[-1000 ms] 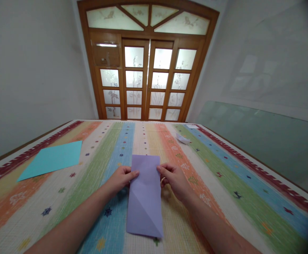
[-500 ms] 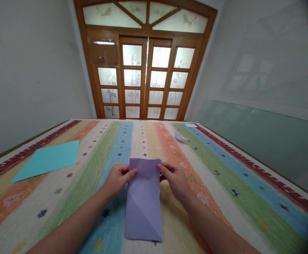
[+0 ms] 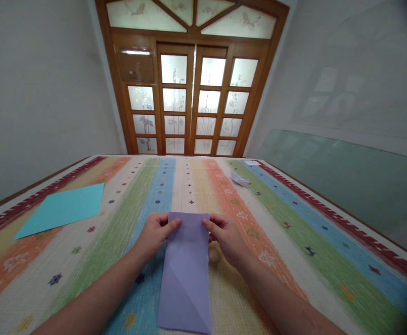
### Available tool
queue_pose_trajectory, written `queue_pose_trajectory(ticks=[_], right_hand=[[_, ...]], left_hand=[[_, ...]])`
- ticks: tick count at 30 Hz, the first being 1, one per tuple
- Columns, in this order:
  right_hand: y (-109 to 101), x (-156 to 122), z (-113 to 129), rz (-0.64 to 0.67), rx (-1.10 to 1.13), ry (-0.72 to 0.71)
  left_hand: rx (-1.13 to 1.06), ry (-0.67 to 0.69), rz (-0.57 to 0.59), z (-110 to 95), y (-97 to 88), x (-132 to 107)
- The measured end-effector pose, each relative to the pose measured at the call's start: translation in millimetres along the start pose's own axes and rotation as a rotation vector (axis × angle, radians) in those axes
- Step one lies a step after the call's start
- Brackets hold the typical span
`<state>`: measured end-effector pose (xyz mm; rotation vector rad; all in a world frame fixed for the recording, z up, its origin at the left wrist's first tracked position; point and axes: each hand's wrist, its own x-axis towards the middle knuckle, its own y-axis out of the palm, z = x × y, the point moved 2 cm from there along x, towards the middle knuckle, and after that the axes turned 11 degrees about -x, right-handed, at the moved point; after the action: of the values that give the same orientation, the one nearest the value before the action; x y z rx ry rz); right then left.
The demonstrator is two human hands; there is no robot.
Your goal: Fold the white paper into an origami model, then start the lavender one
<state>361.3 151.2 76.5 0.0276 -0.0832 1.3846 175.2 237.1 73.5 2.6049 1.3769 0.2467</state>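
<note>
— What are the hands doing?

— Both are closed on the far end of a lilac rectangular sheet of paper (image 3: pixel 186 274). The left hand (image 3: pixel 156 232) pinches the far left corner, thumb on top of the sheet and pointing inward, the other fingers curled in at the edge. The right hand (image 3: pixel 224 236) does the same at the far right corner, thumb pressed onto the paper.

— Are the fingers under the sheet?

— I cannot tell; the paper and the knuckles hide that.

— Where does the sheet lie?

— Lengthwise in front of the person, between the two forearms, on a striped woven mat (image 3: pixel 294 218) of green, blue, orange and cream bands. Its near end rests flat on the mat. A diagonal crease runs across its lower half.

— What else is about?

— A turquoise sheet of paper (image 3: pixel 62 209) lies flat well off to the left. A small white folded piece of paper (image 3: pixel 240 179) sits farther away on the right. Beyond the mat stands a wooden door with frosted glass panes (image 3: pixel 189 107), and a pale green glass pane (image 3: pixel 329 181) leans along the right wall.
</note>
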Motion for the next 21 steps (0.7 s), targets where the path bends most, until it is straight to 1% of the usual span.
queue_pose_trajectory(ticks=[7, 13, 21], right_hand=[[0.4, 0.8, -3.4, -0.005, 0.032, 0.019], [0.2, 1.7, -6.8, -0.062, 0.04, 0.027], [0.9, 1.7, -7.5, -0.07, 0.055, 0.059]], left_hand=[[0.035, -0.001, 0.011, -0.7, 1.2, -0.6], [0.054, -0.017, -0.016, -1.5, 1.9, -1.0], [0.054, -0.064, -0.026, -3.8, 4.3, -2.7]])
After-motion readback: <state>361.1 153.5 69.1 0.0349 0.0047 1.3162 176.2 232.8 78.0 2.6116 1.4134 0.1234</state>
